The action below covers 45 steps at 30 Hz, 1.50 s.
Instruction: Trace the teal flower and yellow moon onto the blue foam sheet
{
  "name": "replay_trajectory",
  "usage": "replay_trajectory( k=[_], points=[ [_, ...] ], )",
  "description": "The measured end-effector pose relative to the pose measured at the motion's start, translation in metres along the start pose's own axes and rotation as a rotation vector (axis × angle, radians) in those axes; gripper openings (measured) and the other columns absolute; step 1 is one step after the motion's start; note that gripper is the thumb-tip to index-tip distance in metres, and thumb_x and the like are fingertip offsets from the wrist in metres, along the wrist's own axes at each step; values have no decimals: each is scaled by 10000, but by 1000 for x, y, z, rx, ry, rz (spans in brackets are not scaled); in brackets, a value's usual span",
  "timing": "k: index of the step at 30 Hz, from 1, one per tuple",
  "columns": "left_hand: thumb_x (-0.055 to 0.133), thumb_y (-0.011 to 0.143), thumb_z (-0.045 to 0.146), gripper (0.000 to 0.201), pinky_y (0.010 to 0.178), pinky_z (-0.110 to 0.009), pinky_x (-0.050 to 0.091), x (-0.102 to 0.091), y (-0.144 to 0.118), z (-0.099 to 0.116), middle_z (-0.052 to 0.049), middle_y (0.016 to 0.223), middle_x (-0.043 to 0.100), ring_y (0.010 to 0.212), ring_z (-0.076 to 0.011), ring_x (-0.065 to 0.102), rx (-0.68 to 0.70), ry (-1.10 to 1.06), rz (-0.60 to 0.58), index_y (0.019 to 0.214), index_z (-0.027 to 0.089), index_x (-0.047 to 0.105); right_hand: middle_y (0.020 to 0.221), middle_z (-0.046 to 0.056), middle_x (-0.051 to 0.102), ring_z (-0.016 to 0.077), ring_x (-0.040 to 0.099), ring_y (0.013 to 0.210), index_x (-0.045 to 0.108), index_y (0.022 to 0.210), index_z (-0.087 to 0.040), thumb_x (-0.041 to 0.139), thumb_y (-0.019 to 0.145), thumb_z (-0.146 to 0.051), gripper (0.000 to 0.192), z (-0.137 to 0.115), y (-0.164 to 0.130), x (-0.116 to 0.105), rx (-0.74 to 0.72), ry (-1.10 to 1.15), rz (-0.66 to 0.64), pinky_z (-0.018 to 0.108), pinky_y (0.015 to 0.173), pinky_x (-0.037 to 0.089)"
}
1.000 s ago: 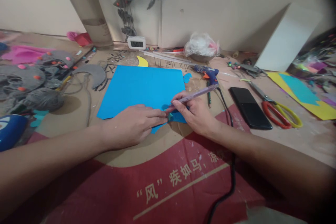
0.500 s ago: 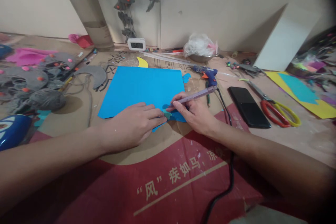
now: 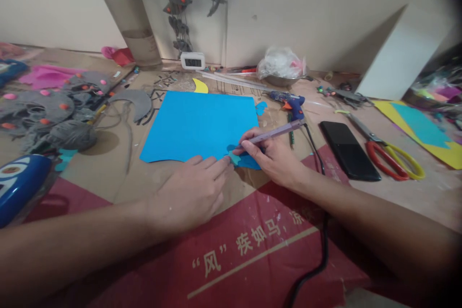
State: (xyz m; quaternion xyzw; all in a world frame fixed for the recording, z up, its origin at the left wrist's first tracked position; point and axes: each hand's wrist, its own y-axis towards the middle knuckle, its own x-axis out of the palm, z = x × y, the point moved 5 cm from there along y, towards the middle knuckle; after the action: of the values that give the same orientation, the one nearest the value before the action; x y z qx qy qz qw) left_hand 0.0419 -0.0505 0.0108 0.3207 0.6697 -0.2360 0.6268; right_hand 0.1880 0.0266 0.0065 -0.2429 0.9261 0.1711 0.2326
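Note:
A bright blue sheet of craft paper (image 3: 198, 125) lies flat on the cardboard. On its near right corner rests a small teal cut-out (image 3: 234, 158), seemingly star-like, partly covered by fingers. My left hand (image 3: 197, 185) is palm down with its fingers stretched out, the fingertips pressing at the cut-out's left side. In my right hand (image 3: 276, 156) a light purple pen (image 3: 276, 132) is gripped, its tip at the upper edge of the cut-out. Beyond the sheet's right edge is a small blue paper scrap (image 3: 260, 108).
Right of the sheet are a blue glue gun (image 3: 296, 106) with a black cord, a black phone (image 3: 349, 150) and red-and-yellow scissors (image 3: 388, 156). Grey felt pieces (image 3: 54, 106) and a blue object (image 3: 23, 185) lie left. A small digital clock (image 3: 192, 61) stands behind.
The view has shifted slightly, so most things sit further right. My left hand has drawn a little nearer, and more of the teal cut-out shows. The pen stays at the cut-out.

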Motion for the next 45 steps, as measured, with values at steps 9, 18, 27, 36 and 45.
replay_trajectory(
  k=[9, 18, 27, 36, 45],
  points=[
    [420, 928, 196, 399, 687, -399, 468, 2, 1, -2, -113, 1275, 637, 913, -251, 641, -27, -52, 42, 1274, 100, 593, 858, 43, 648, 168, 610, 783, 586, 863, -187, 471, 985, -374, 251, -19, 14, -1, -66, -222, 47, 308, 716, 447],
    [436, 904, 164, 435, 689, -393, 470, 5, -1, -2, -117, 1298, 619, 919, -242, 630, -14, -71, 13, 1314, 84, 555, 711, 13, 573, 138, 529, 637, 540, 783, -184, 459, 976, -316, 248, -15, 15, 7, -75, -282, 59, 287, 610, 385],
    [436, 907, 171, 436, 699, -394, 455, 10, 0, -3, -113, 1317, 603, 977, -249, 618, -10, -101, -4, 1323, 89, 536, 728, 18, 574, 143, 541, 667, 542, 822, -170, 465, 971, -277, 199, -15, 17, 12, -139, -340, 37, 293, 649, 391],
    [455, 888, 165, 447, 686, -386, 442, 10, 0, -3, -119, 1263, 625, 975, -255, 618, -9, -114, -8, 1322, 88, 532, 747, 28, 583, 162, 555, 682, 536, 802, -181, 450, 972, -290, 219, -18, 17, 13, -147, -379, 27, 313, 671, 398],
    [431, 908, 172, 429, 700, -394, 450, 8, -1, -3, -114, 1265, 620, 974, -254, 612, -6, -114, -2, 1315, 90, 537, 733, 23, 582, 159, 555, 671, 518, 777, -191, 444, 965, -293, 226, -18, 18, 14, -115, -389, 11, 303, 656, 395]
  ],
)
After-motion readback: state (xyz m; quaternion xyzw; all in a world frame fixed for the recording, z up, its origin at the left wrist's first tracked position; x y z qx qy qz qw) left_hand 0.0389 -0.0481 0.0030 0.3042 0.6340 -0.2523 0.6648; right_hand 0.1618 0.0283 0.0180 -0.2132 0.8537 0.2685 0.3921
